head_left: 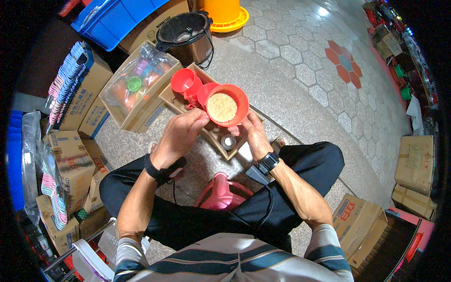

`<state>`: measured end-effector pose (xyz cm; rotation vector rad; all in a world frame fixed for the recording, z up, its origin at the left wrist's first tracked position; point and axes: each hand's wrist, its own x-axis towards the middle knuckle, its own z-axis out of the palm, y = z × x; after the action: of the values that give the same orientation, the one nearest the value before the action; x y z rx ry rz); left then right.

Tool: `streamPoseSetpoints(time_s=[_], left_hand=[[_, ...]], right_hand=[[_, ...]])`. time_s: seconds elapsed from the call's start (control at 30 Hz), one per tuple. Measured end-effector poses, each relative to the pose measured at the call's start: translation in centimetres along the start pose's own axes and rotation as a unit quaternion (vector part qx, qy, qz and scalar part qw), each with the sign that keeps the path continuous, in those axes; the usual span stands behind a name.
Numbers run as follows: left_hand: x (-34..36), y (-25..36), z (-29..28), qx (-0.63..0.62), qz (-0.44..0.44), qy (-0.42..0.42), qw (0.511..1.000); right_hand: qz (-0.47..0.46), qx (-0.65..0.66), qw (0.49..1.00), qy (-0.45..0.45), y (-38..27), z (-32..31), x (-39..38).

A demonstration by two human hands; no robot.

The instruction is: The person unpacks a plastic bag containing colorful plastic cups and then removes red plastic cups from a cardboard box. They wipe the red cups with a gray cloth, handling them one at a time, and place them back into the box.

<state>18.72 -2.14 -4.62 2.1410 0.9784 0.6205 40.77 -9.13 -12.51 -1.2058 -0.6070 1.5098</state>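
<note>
A red cup (222, 107) full of pale yellow grains is between my two hands. My left hand (185, 134) has its thumb and forefinger closed at the cup's left side, and my right hand (253, 134) grips it from the lower right. Behind it are a smaller red cup (203, 91) and another red cup (184, 80), in or on a shallow wooden tray (167, 97) on the ground. A small round object (229, 142) with a white centre lies in the tray's lower end, below the held cup.
Boxes (70, 162), hangers (68, 75) and a carton of bagged plastic items (112, 108) crowd the left. Beyond are a black cooker (181, 42), blue bin (108, 28) and yellow feeder-like container (223, 16). A pink stool (221, 192) sits between my legs; cartons (413, 164) line the right.
</note>
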Motion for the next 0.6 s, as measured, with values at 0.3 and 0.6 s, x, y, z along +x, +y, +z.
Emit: streamPoseSetpoints(time_s=[0.3, 0.6], left_hand=[[0.0, -0.1, 0.3, -0.04, -0.013, 0.006, 0.999], [0.0, -1.3, 0.5, -0.056, -0.066, -0.003, 0.996]], right_hand=[[-0.031, -0.006, 0.999, 0.017, -1.0, 0.1, -0.3], [-0.037, -0.006, 0.999, 0.005, -0.9, 0.1, -0.3]])
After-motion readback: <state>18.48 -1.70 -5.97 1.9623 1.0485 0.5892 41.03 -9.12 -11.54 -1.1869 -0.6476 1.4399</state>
